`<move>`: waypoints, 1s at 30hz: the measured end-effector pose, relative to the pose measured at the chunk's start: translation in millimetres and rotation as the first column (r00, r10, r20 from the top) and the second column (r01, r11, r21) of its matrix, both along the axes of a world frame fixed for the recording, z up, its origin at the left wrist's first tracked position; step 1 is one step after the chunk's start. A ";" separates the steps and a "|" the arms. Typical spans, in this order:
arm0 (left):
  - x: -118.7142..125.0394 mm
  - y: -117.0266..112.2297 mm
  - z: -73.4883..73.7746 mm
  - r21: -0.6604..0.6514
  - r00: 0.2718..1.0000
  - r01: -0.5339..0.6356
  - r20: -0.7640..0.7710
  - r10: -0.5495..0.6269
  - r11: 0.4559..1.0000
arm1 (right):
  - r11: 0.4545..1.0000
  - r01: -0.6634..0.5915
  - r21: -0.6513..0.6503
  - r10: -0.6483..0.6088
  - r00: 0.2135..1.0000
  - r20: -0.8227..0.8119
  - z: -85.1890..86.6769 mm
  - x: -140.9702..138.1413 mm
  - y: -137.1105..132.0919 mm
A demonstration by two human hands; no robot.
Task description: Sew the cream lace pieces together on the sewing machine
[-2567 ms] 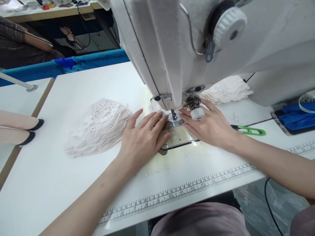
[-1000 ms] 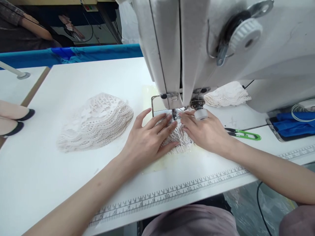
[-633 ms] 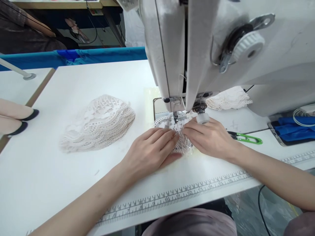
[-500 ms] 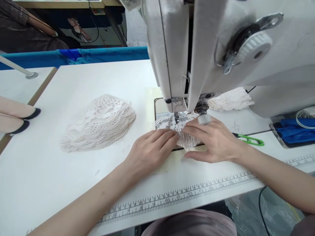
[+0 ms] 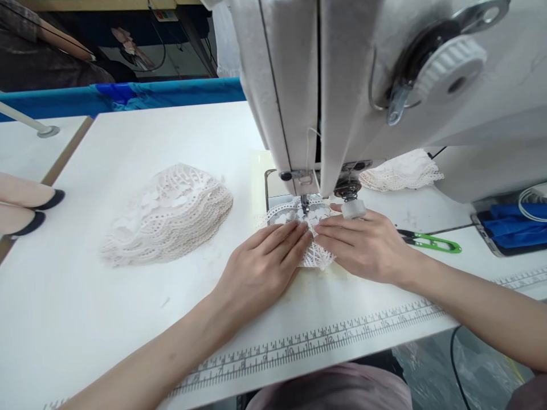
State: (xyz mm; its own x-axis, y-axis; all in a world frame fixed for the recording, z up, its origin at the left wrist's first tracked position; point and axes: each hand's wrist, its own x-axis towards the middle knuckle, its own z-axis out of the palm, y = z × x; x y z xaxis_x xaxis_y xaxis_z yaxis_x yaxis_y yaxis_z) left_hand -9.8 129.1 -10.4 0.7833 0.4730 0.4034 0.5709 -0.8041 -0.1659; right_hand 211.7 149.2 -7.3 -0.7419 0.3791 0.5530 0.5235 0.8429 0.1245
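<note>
A white lace piece (image 5: 318, 257) lies under the presser foot (image 5: 304, 205) of a sewing machine (image 5: 294, 114). My left hand (image 5: 265, 262) rests on the lace's left side, fingers stretched out and laid flat just in front of the foot. On the right side, my right hand (image 5: 367, 245) presses the lace with extended fingers; its thumb is hidden beneath the palm. The fingertips of both hands are close together, and part of the lace is covered by them.
A stack of lace pieces (image 5: 183, 219) lies left of the machine, and more lace (image 5: 401, 171) lies behind it. Green thread snips (image 5: 436, 243) and blue cloth (image 5: 517, 228) are at the right. A printed ruler (image 5: 294, 353) runs along the table's front edge. Another person's arm (image 5: 64, 42) shows far left.
My right hand has drawn its thumb in and flattened onto the lace. The lace's near part now lies spread out toward me. My left hand stays nearly in place.
</note>
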 end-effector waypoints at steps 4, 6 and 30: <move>0.3 1.3 -0.8 0.024 1.000 0.005 -0.002 -0.005 1.000 | 1.000 -0.002 -0.001 0.002 1.000 -0.008 -1.3 -0.6 0.5; -0.2 2.1 -0.7 0.034 1.000 0.002 -0.006 -0.002 0.999 | 1.000 -0.001 -0.002 0.000 1.000 -0.011 -1.9 -0.6 0.6; -0.3 11.5 -0.8 0.047 0.999 -0.030 0.046 0.028 0.998 | 0.998 0.017 0.065 -0.020 0.999 0.042 -3.6 -3.1 4.1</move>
